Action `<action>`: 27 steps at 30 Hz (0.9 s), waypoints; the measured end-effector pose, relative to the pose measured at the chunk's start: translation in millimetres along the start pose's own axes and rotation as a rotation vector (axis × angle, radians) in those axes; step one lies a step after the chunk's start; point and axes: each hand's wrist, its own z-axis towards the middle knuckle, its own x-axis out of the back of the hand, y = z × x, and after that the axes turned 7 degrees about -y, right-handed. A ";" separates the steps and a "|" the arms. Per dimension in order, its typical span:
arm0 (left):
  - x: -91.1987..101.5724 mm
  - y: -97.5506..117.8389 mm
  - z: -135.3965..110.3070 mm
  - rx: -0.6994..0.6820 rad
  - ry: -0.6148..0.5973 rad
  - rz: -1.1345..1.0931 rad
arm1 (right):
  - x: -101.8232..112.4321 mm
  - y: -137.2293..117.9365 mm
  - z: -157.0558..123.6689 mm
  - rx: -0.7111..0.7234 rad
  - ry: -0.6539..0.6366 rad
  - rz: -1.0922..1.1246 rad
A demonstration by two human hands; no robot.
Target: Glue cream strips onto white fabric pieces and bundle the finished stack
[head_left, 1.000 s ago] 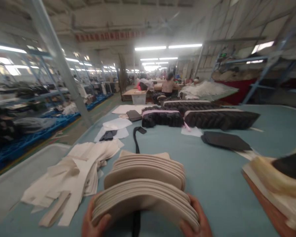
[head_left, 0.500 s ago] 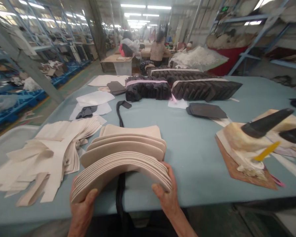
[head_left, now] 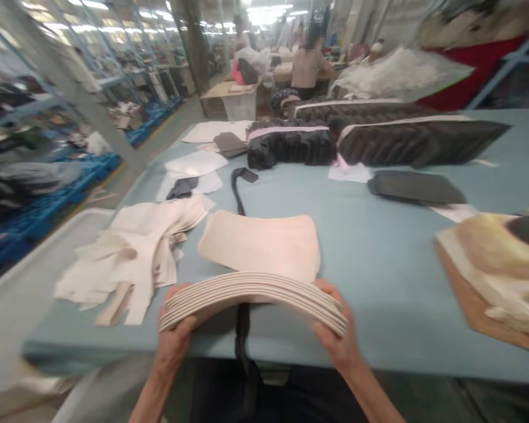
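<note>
My left hand [head_left: 175, 338] and my right hand [head_left: 338, 329] grip the two ends of a stack of beige sheets [head_left: 253, 286], thumbs in front and fingers behind. The stack is bent into an arch, its several layers showing along the edge. Just behind it, more beige sheets [head_left: 264, 238] lie flat on the blue-green table [head_left: 357, 252]. A black strap [head_left: 242, 329] passes beneath the arch and hangs over the table's front edge.
Cream fabric pieces [head_left: 145, 247] are heaped on the left. Bundled dark pieces [head_left: 423, 141] and a dark flat stack [head_left: 417, 187] lie farther back. At right, a brown board [head_left: 461, 299] bears yellowish-white material. A person [head_left: 306, 67] is in the background.
The view has turned to the right. The arched stack in my hands is now apart from the sheets behind it, which have settled into a flat pile.
</note>
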 end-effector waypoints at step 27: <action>-23.0 9.3 -43.1 0.012 0.126 -0.263 | 40.1 38.7 -37.4 -0.366 0.017 -0.395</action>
